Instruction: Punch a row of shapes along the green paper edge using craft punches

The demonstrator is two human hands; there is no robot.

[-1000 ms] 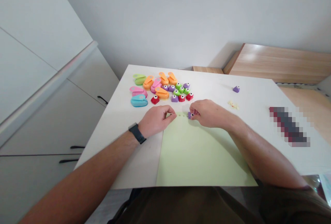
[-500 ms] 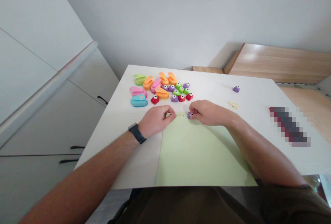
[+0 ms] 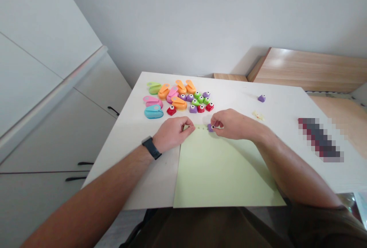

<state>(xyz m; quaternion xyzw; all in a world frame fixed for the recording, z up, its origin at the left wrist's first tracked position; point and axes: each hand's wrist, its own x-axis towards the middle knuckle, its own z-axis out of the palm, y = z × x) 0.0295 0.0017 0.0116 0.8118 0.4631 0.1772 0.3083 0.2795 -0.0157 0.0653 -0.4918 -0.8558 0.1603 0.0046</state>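
Observation:
A light green paper sheet (image 3: 220,167) lies on the white table (image 3: 134,133) in front of me. My right hand (image 3: 233,124) pinches a small purple paper punch (image 3: 211,127) at the sheet's far edge, next to a short row of punched holes (image 3: 200,127). My left hand (image 3: 172,133), with a dark watch on its wrist, has its fingers curled and pinches the sheet's far left corner.
A cluster of coloured paper punches (image 3: 179,101), large and small, sits at the table's far left. Another purple punch (image 3: 261,98) and some pale paper scraps (image 3: 258,115) lie to the right. White cabinets (image 3: 57,106) stand left, a wooden surface (image 3: 309,70) far right.
My right hand has shifted very slightly with the purple punch along the sheet's edge. My left hand has stayed on the corner.

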